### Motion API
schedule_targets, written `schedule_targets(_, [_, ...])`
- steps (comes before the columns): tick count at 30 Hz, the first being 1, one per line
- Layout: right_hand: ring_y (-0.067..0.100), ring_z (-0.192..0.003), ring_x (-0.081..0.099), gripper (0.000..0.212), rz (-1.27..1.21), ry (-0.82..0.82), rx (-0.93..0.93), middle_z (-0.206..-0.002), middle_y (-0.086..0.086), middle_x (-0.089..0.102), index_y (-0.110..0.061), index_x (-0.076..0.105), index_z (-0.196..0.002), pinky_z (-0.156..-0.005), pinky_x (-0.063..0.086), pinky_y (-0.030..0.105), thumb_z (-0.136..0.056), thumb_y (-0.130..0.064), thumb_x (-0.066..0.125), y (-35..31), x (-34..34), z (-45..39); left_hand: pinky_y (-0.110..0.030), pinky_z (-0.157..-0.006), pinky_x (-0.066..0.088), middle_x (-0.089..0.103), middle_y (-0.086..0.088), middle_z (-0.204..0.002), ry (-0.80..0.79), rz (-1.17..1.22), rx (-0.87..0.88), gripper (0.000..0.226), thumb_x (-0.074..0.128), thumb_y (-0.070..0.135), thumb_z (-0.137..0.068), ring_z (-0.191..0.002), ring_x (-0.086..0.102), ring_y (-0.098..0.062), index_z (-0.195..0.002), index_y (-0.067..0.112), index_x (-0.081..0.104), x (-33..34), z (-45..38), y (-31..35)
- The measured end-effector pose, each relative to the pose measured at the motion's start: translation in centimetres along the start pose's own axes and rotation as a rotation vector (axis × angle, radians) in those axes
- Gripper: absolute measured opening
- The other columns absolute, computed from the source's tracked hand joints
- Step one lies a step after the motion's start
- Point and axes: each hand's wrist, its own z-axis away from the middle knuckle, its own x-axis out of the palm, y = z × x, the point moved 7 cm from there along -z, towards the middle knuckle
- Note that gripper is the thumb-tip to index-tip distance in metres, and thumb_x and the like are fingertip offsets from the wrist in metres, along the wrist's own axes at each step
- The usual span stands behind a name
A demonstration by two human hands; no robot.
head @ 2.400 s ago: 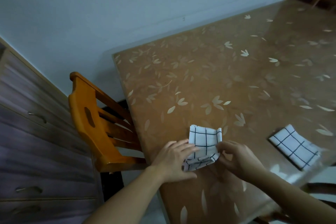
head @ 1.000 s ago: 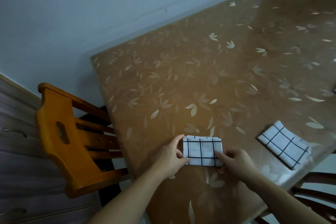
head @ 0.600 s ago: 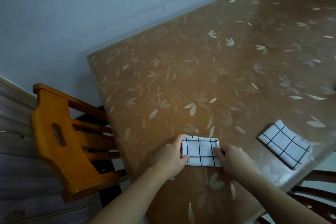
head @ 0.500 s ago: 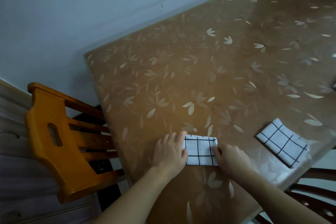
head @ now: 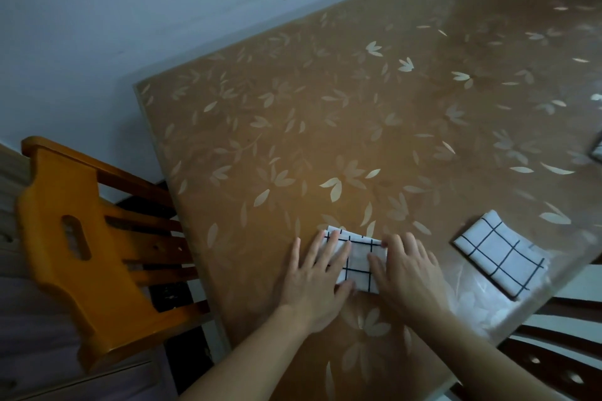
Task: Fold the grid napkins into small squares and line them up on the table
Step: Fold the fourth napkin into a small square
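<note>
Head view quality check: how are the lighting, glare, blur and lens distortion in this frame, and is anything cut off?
Head view: dim, bluish light; soft glare on the table at its far right corner; wide-angle bending of the table edges; the chair slightly soft; both hands, left hand and right hand, and the napkin under them readable; the folded napkin sharp; another grid cloth cut by the right edge.

A white napkin with a black grid (head: 357, 265), folded small, is laid flat near the table's near edge and is partly covered. A second folded grid napkin (head: 501, 253) is set flat to its right, well apart and turned at an angle, close to the table's edge.
</note>
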Motion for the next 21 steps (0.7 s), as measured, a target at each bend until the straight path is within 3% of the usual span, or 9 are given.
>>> schedule_targets(2, [0.024, -0.128, 0.046, 0.057, -0.120, 0.028, -0.141, -0.137, 0.002, 0.051, -0.021, 0.047, -0.135, -0.099, 0.041, 0.039, -0.094, -0.057, 0.031, -3.0, 0.5, 0.5, -0.057, -0.116, -0.006, -0.023, 0.004, -0.158, -0.004, -0.034, 0.030, 0.065, 0.005, 0.060, -0.096, -0.146, -0.022, -0.021, -0.152, 0.032, -0.012, 0.1, 0.0, 0.0])
schedule_targets(3, [0.023, -0.142, 0.030, 0.065, -0.167, -0.017, -0.211, -0.151, 0.001, 0.037, -0.021, 0.037, -0.145, -0.111, 0.028, 0.040, -0.094, -0.060, 0.026, -4.5, 1.3, 0.8, -0.058, -0.115, -0.008, -0.028, 0.002, -0.156, -0.040, -0.072, 0.045, 0.067, 0.009, 0.058, -0.096, -0.144, -0.026, -0.022, -0.152, 0.029, -0.015, 0.3, 0.0, 0.1])
schedule_targets(5, [0.017, -0.149, 0.002, 0.074, -0.195, -0.101, -0.262, -0.159, -0.002, 0.011, -0.020, 0.018, -0.153, -0.119, 0.001, 0.034, -0.094, -0.064, 0.012, -6.1, 3.1, 1.0, -0.057, -0.114, -0.013, -0.036, 0.000, -0.152, -0.112, -0.127, 0.042, 0.071, 0.019, 0.054, -0.098, -0.140, -0.036, -0.021, -0.149, 0.026, -0.022, 0.5, 0.1, 0.3])
schedule_targets(6, [0.015, -0.148, -0.002, 0.076, -0.182, -0.110, -0.259, -0.160, -0.001, 0.008, -0.019, 0.014, -0.154, -0.119, -0.003, 0.032, -0.094, -0.065, 0.009, -6.1, 3.6, 0.9, -0.056, -0.114, -0.015, -0.037, 0.000, -0.152, -0.131, -0.130, 0.030, 0.072, 0.021, 0.052, -0.099, -0.138, -0.038, -0.020, -0.147, 0.025, -0.025, 0.4, 0.1, 0.2])
schedule_targets(11, [0.020, -0.148, 0.012, 0.072, -0.007, -0.126, -0.275, -0.159, 0.005, 0.017, -0.012, 0.020, -0.152, -0.117, 0.008, 0.042, -0.098, -0.059, 0.011, -2.8, 5.1, 1.0, -0.053, -0.115, -0.017, -0.032, 0.008, -0.155, -0.109, -0.061, 0.060, 0.065, 0.009, 0.053, -0.096, -0.141, -0.033, -0.015, -0.148, 0.033, -0.024, -0.2, -0.3, -0.3])
schedule_targets(14, [0.021, -0.148, 0.013, 0.069, 0.074, -0.133, -0.205, -0.159, 0.006, 0.020, -0.010, 0.021, -0.152, -0.116, 0.007, 0.046, -0.099, -0.054, 0.013, -0.4, 5.0, 1.1, -0.054, -0.115, -0.016, -0.026, 0.010, -0.158, -0.114, -0.079, 0.106, 0.066, 0.009, 0.061, -0.096, -0.143, -0.029, -0.013, -0.149, 0.033, -0.019, -0.4, -0.4, -1.1])
schedule_targets(18, [0.021, -0.147, 0.015, 0.067, 0.122, -0.154, -0.190, -0.158, 0.005, 0.023, -0.011, 0.021, -0.151, -0.115, 0.006, 0.046, -0.100, -0.053, 0.013, 0.3, 5.0, 1.1, -0.050, -0.115, -0.018, -0.018, 0.007, -0.160, -0.030, -0.060, 0.071, 0.064, 0.001, 0.058, -0.096, -0.145, -0.022, -0.012, -0.151, 0.029, -0.013, -1.7, -1.1, -1.4])
schedule_targets(21, [0.017, -0.147, 0.009, 0.065, 0.117, -0.159, -0.182, -0.158, 0.004, 0.023, -0.013, 0.022, -0.151, -0.114, 0.006, 0.045, -0.100, -0.053, 0.012, 0.2, 5.0, 1.0, -0.047, -0.115, -0.016, -0.012, 0.008, -0.161, 0.005, -0.012, 0.149, 0.060, 0.004, 0.051, -0.097, -0.147, -0.017, -0.012, -0.153, 0.031, -0.007, -2.2, -2.3, 0.9])
